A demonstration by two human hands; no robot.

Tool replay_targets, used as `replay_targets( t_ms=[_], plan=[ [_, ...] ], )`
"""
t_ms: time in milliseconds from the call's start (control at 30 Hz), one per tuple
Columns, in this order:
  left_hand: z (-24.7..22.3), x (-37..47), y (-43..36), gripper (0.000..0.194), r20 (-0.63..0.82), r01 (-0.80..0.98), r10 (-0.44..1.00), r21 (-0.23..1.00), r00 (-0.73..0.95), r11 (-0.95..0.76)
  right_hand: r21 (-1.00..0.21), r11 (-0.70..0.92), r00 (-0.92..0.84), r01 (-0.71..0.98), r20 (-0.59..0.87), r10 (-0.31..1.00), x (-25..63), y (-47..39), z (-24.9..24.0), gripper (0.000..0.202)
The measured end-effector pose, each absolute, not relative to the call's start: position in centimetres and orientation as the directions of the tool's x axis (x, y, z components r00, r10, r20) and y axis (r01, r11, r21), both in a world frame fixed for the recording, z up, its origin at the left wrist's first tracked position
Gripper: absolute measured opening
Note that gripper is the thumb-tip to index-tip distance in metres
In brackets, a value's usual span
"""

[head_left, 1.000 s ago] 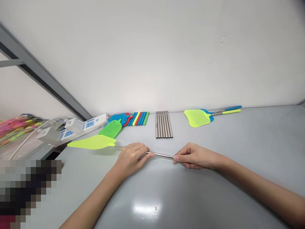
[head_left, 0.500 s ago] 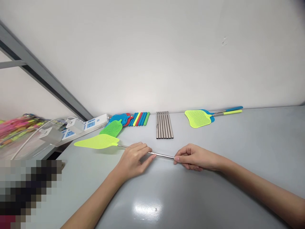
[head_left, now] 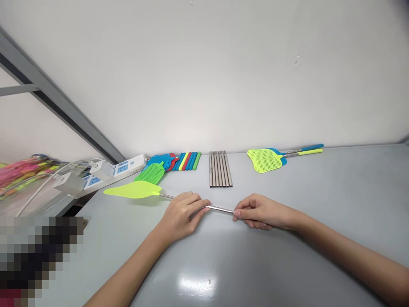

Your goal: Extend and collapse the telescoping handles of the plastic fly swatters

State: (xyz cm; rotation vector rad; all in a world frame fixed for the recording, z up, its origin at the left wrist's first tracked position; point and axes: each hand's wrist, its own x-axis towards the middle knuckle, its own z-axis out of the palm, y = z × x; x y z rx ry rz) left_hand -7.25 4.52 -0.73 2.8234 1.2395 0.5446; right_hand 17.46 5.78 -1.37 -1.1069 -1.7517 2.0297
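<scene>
A yellow-green fly swatter (head_left: 134,190) with a thin metal rod is held level above the grey table, its head pointing left. My left hand (head_left: 187,213) is closed around the middle of the rod, thumb and fingertips pinching it. At the rod's right end my right hand (head_left: 257,211) pinches the metal between thumb and fingers. A row of several metal tubes (head_left: 220,170) lies just beyond the hands. To their left are several coloured handle grips (head_left: 188,161), with blue, red and green swatter heads (head_left: 150,172) beside them.
Two swatters with handles, one yellow (head_left: 265,161) and one blue (head_left: 313,147), lie at the back right by the wall (head_left: 223,76). A white power strip (head_left: 131,164) with plugged-in adapters and a bag of colourful items (head_left: 25,175) are at left.
My left hand has slid a little to the right along the rod, toward my right hand, and the swatter head has shifted slightly right. The right hand has barely moved.
</scene>
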Motion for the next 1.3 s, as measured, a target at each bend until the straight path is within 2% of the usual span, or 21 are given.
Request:
replay_targets(
  t_ms=[333, 533, 667, 967, 1300],
  plan=[
    [-1.2, -3.6, 2.7, 0.021, 0.259, 0.702, 0.701, 0.104, 0.665, -0.705, -0.93, -0.171, -0.701, 0.326, -0.359, 0.616, 17.0, 5.4, -1.4, 0.027],
    [-2.0, -2.4, 1.9, 0.022, 0.288, 0.673, 0.639, -0.027, 0.713, -0.739, -0.923, -0.094, -0.71, 0.374, -0.35, 0.611, 16.3, 4.3, -1.1, 0.032],
    [-2.0, -2.9, 2.3, 0.024, 0.309, 0.656, 0.606, -0.082, 0.733, -0.751, -0.915, -0.129, -0.727, 0.383, -0.385, 0.568, 16.2, 4.2, -0.7, 0.034],
    [-1.1, -3.8, 3.3, 0.023, 0.329, 0.595, 0.517, -0.208, 0.79, -0.777, -0.929, -0.141, -0.774, 0.343, -0.364, 0.517, 16.4, 4.7, -0.1, 0.036],
    [-0.5, -4.7, 4.1, 0.028, 0.334, 0.594, 0.513, -0.216, 0.791, -0.775, -0.942, -0.107, -0.791, 0.317, -0.325, 0.518, 16.4, 5.0, -0.6, 0.035]
  ],
)
